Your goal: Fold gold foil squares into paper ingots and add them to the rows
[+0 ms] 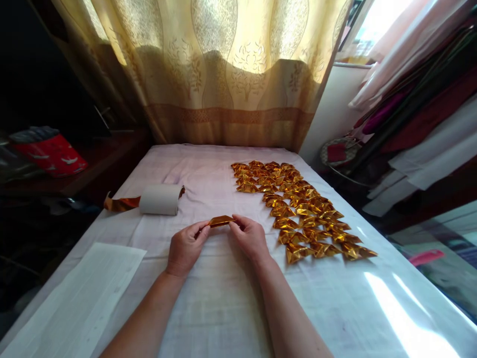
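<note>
**Both hands pinch a gold foil piece over the white cloth**

At the far left, a red bag (52,154) lies on a dark shelf beside the table. On the table's near left corner rests a white sheet (85,293), flat on the cloth (223,308) that covers the whole top. Behind it lies a white roll (159,199) on its side, with a strip of gold foil (121,203) trailing from it toward the left edge.

In the middle, the left hand (185,247) and the right hand (250,237) meet just above the cloth. Between them is a small folded gold piece (221,221): the left thumb and fingertips are closed on its left end, the right fingertips are closed on its right end. The piece is held level, near the roll and just in front of it.

To the right, many folded gold pieces (298,204) lie in overlapping rows on the cloth, running from the far middle down toward the near right. The closest of them sit just beside the right hand.

Behind the table hangs a patterned curtain (223,74), lit from behind. At the far right, fabrics (421,114) in white, red and dark tones are stacked.
</note>
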`<state>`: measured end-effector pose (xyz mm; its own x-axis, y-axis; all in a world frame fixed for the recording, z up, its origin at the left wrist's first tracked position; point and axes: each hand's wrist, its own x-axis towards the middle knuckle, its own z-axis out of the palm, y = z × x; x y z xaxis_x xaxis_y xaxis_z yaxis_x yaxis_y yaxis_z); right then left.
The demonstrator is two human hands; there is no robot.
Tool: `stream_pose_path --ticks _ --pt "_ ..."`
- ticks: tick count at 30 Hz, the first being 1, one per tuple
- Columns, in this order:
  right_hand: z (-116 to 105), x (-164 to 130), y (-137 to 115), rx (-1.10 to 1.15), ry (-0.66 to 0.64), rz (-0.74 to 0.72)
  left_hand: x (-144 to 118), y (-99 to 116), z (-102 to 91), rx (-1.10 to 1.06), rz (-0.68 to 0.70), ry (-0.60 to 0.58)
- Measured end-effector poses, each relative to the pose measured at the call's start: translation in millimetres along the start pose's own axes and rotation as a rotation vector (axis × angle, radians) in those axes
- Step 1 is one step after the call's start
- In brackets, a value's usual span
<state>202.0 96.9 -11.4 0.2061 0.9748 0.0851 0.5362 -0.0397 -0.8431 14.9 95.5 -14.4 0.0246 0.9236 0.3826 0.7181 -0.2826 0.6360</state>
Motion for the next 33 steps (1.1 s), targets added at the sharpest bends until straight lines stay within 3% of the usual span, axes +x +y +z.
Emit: stream_pose_path --ticks 5,14,21,33 --pt "-5 -2 -5 -0.06 0.011 -0.071 0 -4 1.1 0.0 -0.026 0.026" --pt "-4 -6 -2 -0.292 0.068 -0.291 2 3 -5.0 0.278 0.011 -0.097" --pt "-1 -7 0 -0.327 0.06 -0.323 2 7 -8.4 0.312 0.023 -0.134" --pt "1 -11 -8 -0.366 0.013 -0.355 3 0 -6.4 0.272 0.062 -0.062"
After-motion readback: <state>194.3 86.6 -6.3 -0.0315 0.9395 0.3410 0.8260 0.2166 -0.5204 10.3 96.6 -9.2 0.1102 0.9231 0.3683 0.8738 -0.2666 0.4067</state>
